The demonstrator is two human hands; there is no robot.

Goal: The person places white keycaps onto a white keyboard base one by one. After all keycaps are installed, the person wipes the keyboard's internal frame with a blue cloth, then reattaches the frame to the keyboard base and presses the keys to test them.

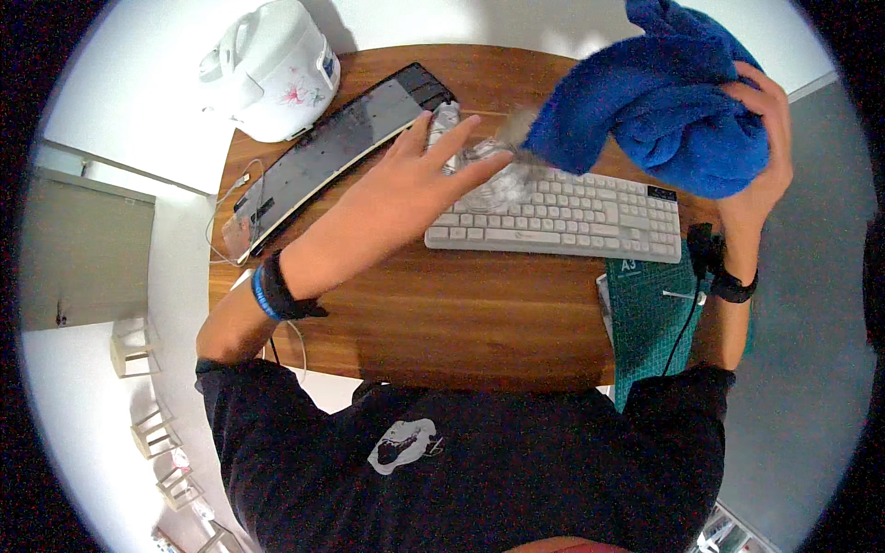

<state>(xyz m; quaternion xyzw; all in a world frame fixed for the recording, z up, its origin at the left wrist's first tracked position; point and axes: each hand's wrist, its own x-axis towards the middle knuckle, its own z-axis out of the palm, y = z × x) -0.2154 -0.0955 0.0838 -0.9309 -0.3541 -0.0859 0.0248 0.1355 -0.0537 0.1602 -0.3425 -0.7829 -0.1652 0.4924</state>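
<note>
At the upper right, my right hand [770, 147] grips a bunched blue towel [678, 101], its fingers wrapped over the right side and a loose end hanging toward the middle. My left hand [419, 175] is over the table with its fingers spread, and it appears to hold nothing. Beside its fingertips is a blurred, see-through, shiny thing [502, 189] whose kind I cannot make out; it overlaps the upper left of a white keyboard [562, 217]. Another grey-and-white piece [446, 124] shows partly behind the left fingers.
A second, dark keyboard-like slab [336, 143] lies slanted on the wooden table [442, 313]. At the back left stands a white rice cooker [286, 78] with a flower print. A green cutting mat [650, 313] overhangs the table's near right edge. Thin cables [221, 217] lie at the left.
</note>
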